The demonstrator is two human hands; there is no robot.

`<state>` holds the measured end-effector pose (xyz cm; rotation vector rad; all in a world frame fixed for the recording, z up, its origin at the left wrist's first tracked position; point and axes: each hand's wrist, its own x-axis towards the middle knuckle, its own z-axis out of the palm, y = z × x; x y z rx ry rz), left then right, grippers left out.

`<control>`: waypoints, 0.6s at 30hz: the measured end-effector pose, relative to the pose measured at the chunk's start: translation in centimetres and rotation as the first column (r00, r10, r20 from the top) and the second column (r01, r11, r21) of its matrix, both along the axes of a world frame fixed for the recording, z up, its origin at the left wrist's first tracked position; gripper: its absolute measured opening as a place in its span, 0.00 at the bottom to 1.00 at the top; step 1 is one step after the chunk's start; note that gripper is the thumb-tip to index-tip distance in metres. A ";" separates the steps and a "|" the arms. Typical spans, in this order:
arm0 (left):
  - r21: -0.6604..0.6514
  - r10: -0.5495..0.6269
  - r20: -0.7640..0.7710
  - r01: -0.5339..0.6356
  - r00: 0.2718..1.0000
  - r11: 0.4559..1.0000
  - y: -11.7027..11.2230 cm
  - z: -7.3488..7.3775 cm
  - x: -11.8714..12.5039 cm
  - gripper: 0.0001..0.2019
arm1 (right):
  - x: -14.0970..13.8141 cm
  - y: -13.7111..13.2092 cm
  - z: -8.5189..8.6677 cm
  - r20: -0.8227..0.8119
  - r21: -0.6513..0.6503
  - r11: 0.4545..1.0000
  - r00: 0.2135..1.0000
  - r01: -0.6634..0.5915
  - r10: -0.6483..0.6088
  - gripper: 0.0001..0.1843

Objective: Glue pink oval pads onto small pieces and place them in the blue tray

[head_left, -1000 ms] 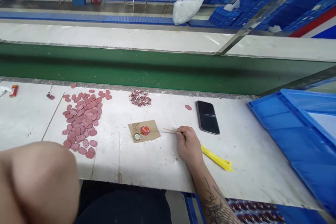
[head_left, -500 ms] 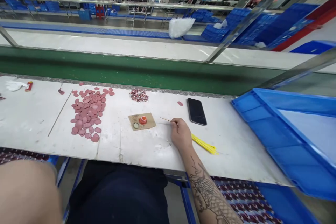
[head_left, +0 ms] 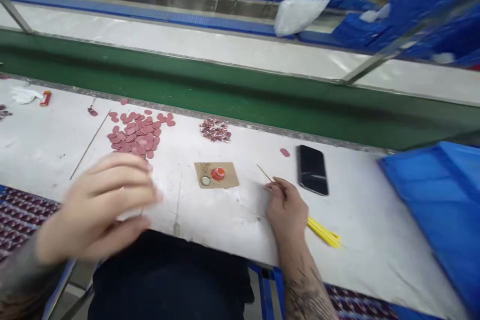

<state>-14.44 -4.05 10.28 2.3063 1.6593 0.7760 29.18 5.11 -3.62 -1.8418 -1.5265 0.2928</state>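
Observation:
My right hand (head_left: 287,205) grips a thin wooden stick (head_left: 264,172) between thumb and fingers; its bare end points up and left. Left of the stick lies a brown cardboard piece (head_left: 229,180) bearing an orange-red cap (head_left: 218,174), a small round pale cap (head_left: 206,180) and brownish specks. Blurred by motion, my left hand (head_left: 112,200) hovers over the near side of a pile of pink oval pieces (head_left: 140,132), hiding part of it. Its fingers are bent, with a gap to the thumb, and nothing shows clearly in them.
Small shiny red-and-silver pieces (head_left: 215,130) are heaped at the table's back. A black phone (head_left: 312,170), one pink oval (head_left: 285,152) and yellow strips (head_left: 323,232) lie around my right hand. A blue crate (head_left: 423,195) stands at right. A white glove (head_left: 25,95) lies far left.
My left hand has come up from the lower left to the pink pile. My right hand still holds the stick, now tilted more steeply. The camera view has tipped down and shifted.

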 end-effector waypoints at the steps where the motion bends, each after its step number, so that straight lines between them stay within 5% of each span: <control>1: -0.006 -0.077 -0.122 0.077 0.990 0.997 0.8 -1.4 0.1 0.21 | 0.0 0.0 0.1 0.003 -0.018 1.000 1.000 0.025 -0.025 0.20; 4: -0.089 0.007 -0.394 -0.045 0.919 0.995 2.7 -6.2 -0.6 0.35 | 0.0 0.2 0.6 0.025 -0.101 0.991 0.996 0.082 -0.080 0.19; 7: -0.132 0.005 -0.470 -0.076 0.883 0.988 4.3 -9.3 -1.3 0.37 | -0.1 0.5 1.0 0.040 -0.155 0.980 0.992 0.122 -0.117 0.18; 10: -0.115 0.023 -0.476 -0.088 0.879 0.989 6.8 -10.0 -0.5 0.32 | 0.0 0.5 1.0 0.070 -0.198 0.968 0.987 0.156 -0.145 0.17; 18: -0.140 0.032 -0.402 -0.096 0.915 0.985 15.2 -9.1 3.1 0.30 | 1.0 0.5 0.1 0.078 -0.211 0.960 0.982 0.182 -0.169 0.14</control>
